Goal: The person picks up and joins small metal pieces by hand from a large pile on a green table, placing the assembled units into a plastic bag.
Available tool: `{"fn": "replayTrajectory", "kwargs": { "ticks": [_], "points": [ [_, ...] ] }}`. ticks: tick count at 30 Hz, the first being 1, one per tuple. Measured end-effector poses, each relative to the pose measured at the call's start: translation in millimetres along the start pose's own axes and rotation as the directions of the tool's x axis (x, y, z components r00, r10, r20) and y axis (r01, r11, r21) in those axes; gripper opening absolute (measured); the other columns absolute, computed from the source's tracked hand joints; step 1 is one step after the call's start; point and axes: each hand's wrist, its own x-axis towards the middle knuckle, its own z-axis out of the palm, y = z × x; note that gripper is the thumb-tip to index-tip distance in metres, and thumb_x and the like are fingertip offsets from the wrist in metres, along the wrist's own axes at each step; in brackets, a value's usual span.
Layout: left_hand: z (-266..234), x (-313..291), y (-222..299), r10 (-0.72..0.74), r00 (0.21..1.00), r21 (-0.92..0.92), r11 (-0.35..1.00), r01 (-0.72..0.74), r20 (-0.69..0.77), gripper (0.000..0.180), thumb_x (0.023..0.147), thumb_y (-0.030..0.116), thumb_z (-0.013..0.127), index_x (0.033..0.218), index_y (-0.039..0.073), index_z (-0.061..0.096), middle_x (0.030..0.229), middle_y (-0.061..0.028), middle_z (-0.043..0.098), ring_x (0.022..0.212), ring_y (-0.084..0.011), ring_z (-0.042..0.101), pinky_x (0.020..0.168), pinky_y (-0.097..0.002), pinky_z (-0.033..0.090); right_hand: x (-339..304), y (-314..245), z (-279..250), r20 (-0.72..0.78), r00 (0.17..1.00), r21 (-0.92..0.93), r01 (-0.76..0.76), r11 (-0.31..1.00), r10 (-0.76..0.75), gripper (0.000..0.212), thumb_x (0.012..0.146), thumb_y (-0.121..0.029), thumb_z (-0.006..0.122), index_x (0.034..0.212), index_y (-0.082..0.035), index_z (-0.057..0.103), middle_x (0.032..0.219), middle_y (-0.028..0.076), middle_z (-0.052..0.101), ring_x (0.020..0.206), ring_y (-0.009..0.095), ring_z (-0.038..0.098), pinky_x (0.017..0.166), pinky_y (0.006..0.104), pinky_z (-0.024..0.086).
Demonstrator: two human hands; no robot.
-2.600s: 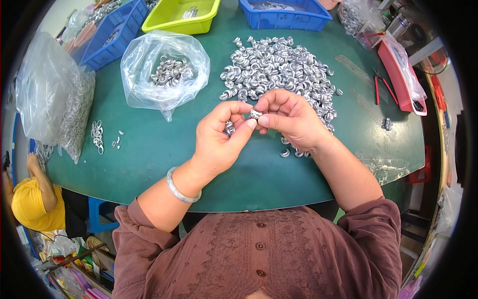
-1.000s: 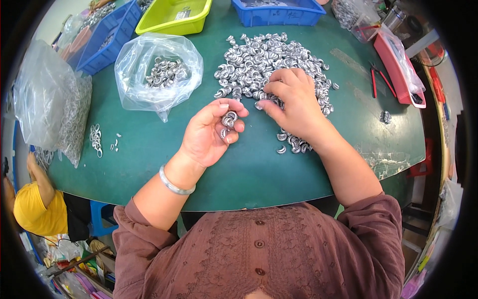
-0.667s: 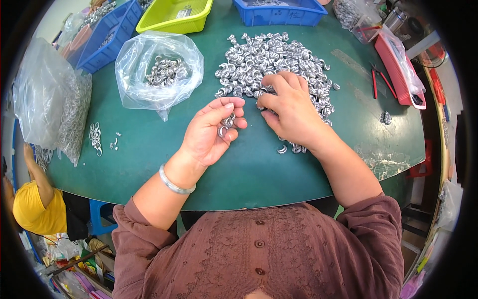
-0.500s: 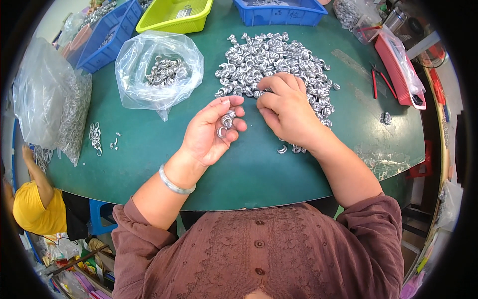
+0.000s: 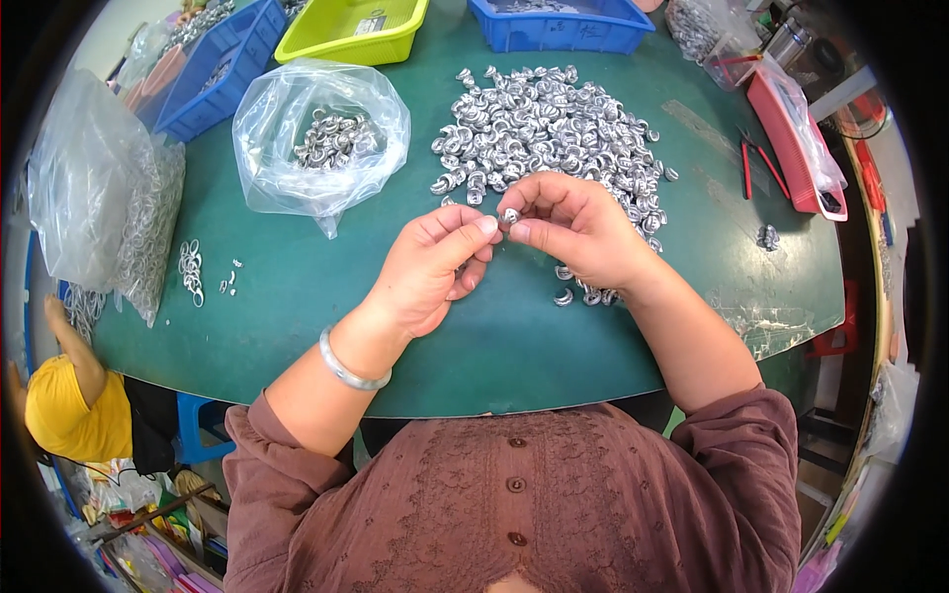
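Observation:
In front of my chest, my right hand (image 5: pixel 571 225) pinches a small curved silver metal piece (image 5: pixel 510 215) between thumb and fingertips. Close against it, my left hand (image 5: pixel 435 259) is closed, thumb pressed to fingers; the curled fingers mostly hide the silver pieces in its palm. Just beyond the hands spreads a large heap of similar curved metal pieces (image 5: pixel 554 124). A few loose ones (image 5: pixel 593 295) lie beside my right wrist. To the left, an opened clear plastic bag (image 5: pixel 262 178) holds more silver pieces.
The green table (image 5: pixel 326 267) carries a filled plastic bag (image 5: pixel 148 227) and pale rings (image 5: pixel 191 269) at left. Blue baskets (image 5: pixel 563 32) and a lime basket (image 5: pixel 341 47) stand behind. Red-handled pliers (image 5: pixel 748 168) lie by a pink basket (image 5: pixel 791 148). A person in yellow (image 5: pixel 79 410) is at far left.
My right hand has left the heap's edge with a piece and come to my left hand. My left hand, which lay palm up with pieces showing, has closed and turned inward.

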Motion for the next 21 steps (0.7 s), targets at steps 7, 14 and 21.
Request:
{"fn": "replayTrajectory", "kwargs": {
  "ticks": [7,14,21],
  "points": [
    [3.2,-1.3,-0.2,0.022,0.999,0.028,0.999,-0.02,-0.044,0.011,0.083,0.017,0.057,0.08,0.006,0.055,0.066,-0.0001,0.051,0.046,-0.0052,0.041,0.036,-0.0149,0.025,-0.9,1.8,0.5,-0.029,1.0,-0.054,-0.005,0.999,0.004,0.014,0.08,-0.001,0.056,0.094,0.001,0.058,0.086,0.003,0.058,0.08,0.008,0.054,0.073,0.0218,0.044],
    [2.7,-0.5,-1.3,0.086,0.995,0.062,0.995,-0.083,-0.051,0.009,0.081,0.015,0.06,0.081,0.007,0.056,0.063,0.0014,0.051,0.046,-0.0047,0.042,0.038,-0.0152,0.026,-1.5,0.8,2.4,-0.081,0.996,-0.085,-0.028,0.996,0.021,0.012,0.079,-0.001,0.058,0.091,0.001,0.06,0.085,0.003,0.06,0.079,0.007,0.055,0.07,0.0215,0.045],
    [2.8,-0.8,-1.7,0.087,0.994,0.079,0.993,-0.082,-0.061,0.011,0.082,0.017,0.059,0.081,0.006,0.057,0.063,0.0009,0.051,0.047,-0.0048,0.042,0.039,-0.0153,0.027,-1.4,5.9,2.7,-0.104,0.983,-0.318,0.109,0.942,-0.149,0.01,0.077,-0.001,0.059,0.087,-0.001,0.061,0.082,0.005,0.06,0.074,0.01,0.055,0.067,0.0227,0.045]
  ]
}}
